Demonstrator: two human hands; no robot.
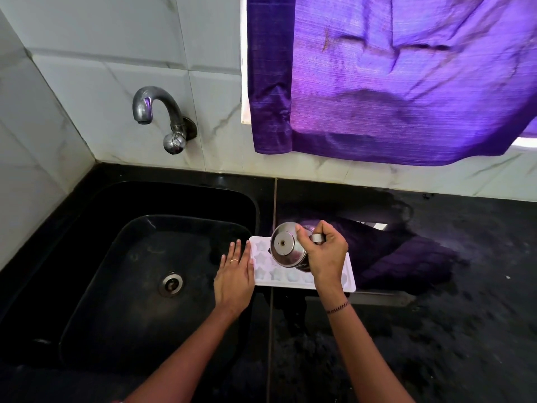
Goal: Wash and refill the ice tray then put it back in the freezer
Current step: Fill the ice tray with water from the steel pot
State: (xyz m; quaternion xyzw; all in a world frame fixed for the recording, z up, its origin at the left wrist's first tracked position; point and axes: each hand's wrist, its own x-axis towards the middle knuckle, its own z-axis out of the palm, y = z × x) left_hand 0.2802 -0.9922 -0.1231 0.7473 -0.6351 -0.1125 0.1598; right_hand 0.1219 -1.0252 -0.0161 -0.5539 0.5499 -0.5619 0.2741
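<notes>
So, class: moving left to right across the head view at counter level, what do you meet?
Sink drain → left hand → white ice tray → steel jug → right hand, gripping the jug.

Black stone countertop (450, 330), pretty glossy, with a black sink (96, 286) sunk into its left side. A white ice tray (350, 279) with star-shaped molds sits on the counter just beside the sink's right rim.

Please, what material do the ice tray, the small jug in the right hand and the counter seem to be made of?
Ice tray: probably plastic, white, matte, with moulded star cavities.
Jug: metal, likely stainless steel; its polished surface mirrors the surroundings.
Counter: seemingly polished black stone, perhaps granite; speckled, and it reflects the purple curtain.
</notes>
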